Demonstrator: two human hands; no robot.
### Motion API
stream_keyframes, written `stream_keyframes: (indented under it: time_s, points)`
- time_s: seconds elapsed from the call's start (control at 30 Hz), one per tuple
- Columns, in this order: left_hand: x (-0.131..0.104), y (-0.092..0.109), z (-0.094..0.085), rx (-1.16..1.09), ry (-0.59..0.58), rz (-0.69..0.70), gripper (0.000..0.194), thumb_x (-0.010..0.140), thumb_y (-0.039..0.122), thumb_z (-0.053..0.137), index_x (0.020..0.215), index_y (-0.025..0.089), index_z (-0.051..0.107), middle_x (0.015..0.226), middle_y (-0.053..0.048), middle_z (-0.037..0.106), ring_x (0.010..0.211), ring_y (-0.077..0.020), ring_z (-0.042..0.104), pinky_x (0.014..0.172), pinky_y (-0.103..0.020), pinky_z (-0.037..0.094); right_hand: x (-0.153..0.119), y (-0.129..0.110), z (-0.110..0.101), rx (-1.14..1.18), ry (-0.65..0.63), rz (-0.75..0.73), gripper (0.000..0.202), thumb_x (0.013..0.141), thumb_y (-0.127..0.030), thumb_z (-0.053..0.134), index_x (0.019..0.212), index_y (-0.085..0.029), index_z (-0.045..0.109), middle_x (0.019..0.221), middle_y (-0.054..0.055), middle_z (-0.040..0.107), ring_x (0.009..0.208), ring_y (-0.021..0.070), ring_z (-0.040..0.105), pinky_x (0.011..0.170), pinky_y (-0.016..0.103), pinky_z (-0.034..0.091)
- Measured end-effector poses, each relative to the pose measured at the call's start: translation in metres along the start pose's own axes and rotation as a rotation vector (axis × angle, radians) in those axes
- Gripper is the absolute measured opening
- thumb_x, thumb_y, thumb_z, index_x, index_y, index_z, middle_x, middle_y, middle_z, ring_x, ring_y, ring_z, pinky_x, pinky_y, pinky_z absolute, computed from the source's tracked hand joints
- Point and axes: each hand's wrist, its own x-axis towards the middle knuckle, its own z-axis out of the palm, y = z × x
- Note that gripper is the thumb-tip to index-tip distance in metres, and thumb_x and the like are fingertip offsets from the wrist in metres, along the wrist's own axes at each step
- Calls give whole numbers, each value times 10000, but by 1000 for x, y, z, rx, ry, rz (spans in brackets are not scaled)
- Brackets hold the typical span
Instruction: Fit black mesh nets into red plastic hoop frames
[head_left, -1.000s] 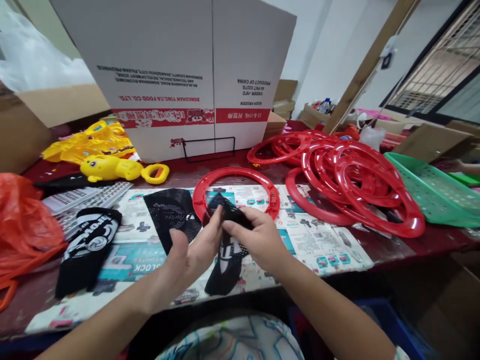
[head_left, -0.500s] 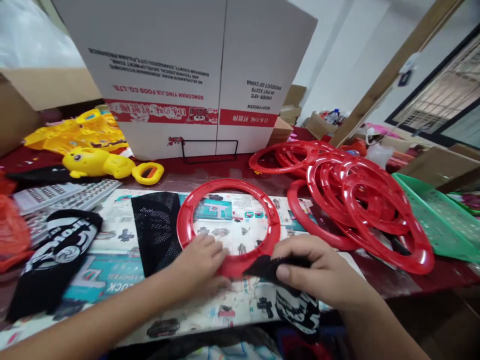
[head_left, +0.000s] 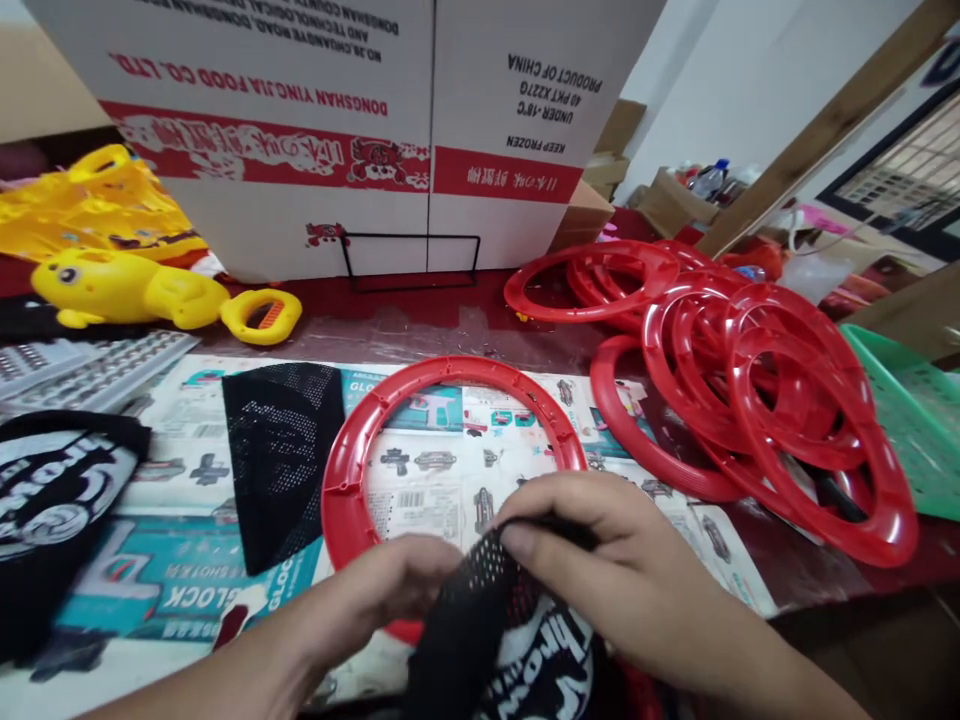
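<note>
My right hand (head_left: 607, 560) pinches the upper edge of a black mesh cloth (head_left: 469, 610) with white lettering, thumb and forefinger together. The cloth hangs down, partly folded. My left hand (head_left: 382, 590) is curled against its left side, with the fingertips hidden behind it. Under both hands a red plastic ring (head_left: 349, 485) lies flat, its ribbed side up; the hands and cloth cover its near part. To the left of the ring lies a flat black mesh piece (head_left: 281, 455). Another black cloth piece with white print (head_left: 56, 500) is at the far left.
Several red rings (head_left: 787, 420) are heaped at the right, beside a green basket (head_left: 907, 420). A yellow animal-shaped toy (head_left: 142, 285) lies at the back left. Behind stands a large white carton (head_left: 367, 215) with a black wire frame (head_left: 412, 237) before it. Printed cardboard (head_left: 172, 560) covers the work surface.
My left hand has come off the ring and moved to the cloth. My right hand has brought the cloth left and turned it, so mesh and lettering show. The view has moved closer.
</note>
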Motion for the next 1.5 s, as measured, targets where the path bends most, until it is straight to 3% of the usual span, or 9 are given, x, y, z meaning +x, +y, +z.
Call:
stream_keyframes:
  time_s: [0.17,0.37,0.5,0.67,0.77,0.9,1.03,1.27,1.5]
  points:
    - [20,11,-8,-55,326,-224,229,783,464,709,831,248,652,816,-5,658,746,-179,620,657,-277,547,26,13,-1,-1,-86,21,92,842,-174,652,797,-218,719,743,-39,705,669,97,629,621,183,481]
    - [58,6,-73,283,509,-149,313,803,492,663,689,204,616,662,14,561,634,-141,518,569,-218,430,80,57,-2,-221,-66,120,206,903,-278,573,753,-172,669,713,-13,642,687,116,574,660,243,433]
    - [79,-3,-112,683,555,-121,328,841,496,553,690,218,637,629,-11,580,626,-183,503,612,-285,394,116,87,5,-104,-57,190,108,831,-252,612,801,-159,658,764,-12,626,720,117,553,677,248,421]
    - [93,-7,-137,1029,623,16,386,831,513,490,651,205,638,858,-71,636,861,-258,522,944,-481,377,148,105,10,8,-103,276,60,763,-209,626,789,-155,632,682,-51,554,632,94,491,608,223,373]
    - [97,-9,-143,966,620,-21,395,843,502,480,661,192,643,1015,-81,657,988,-281,545,984,-483,382,160,109,13,-62,-65,240,115,800,-262,642,793,-149,658,743,-25,616,692,108,526,653,230,380]
    - [99,-10,-143,832,710,-164,309,879,400,491,752,183,671,957,-37,673,902,-229,597,911,-419,436,169,111,21,-300,54,171,169,803,-269,664,686,-153,626,692,-33,591,677,105,501,655,233,340]
    - [98,-12,-144,896,799,-123,301,842,386,554,699,155,685,964,-45,596,914,-224,566,908,-397,437,173,113,26,-409,78,147,219,796,-301,677,646,-162,600,659,-34,564,649,106,471,626,242,301]
    - [101,-15,-149,852,785,-126,322,802,383,552,584,167,647,939,-50,600,914,-233,560,921,-410,437,173,112,27,-474,78,171,232,805,-302,662,632,-166,590,649,-26,571,625,107,461,609,249,289]
    - [105,-15,-150,987,727,-154,307,774,357,505,508,205,533,855,-63,591,817,-234,558,770,-382,471,172,108,28,-660,92,134,159,812,-290,670,711,-172,637,651,-18,597,611,121,482,591,255,278]
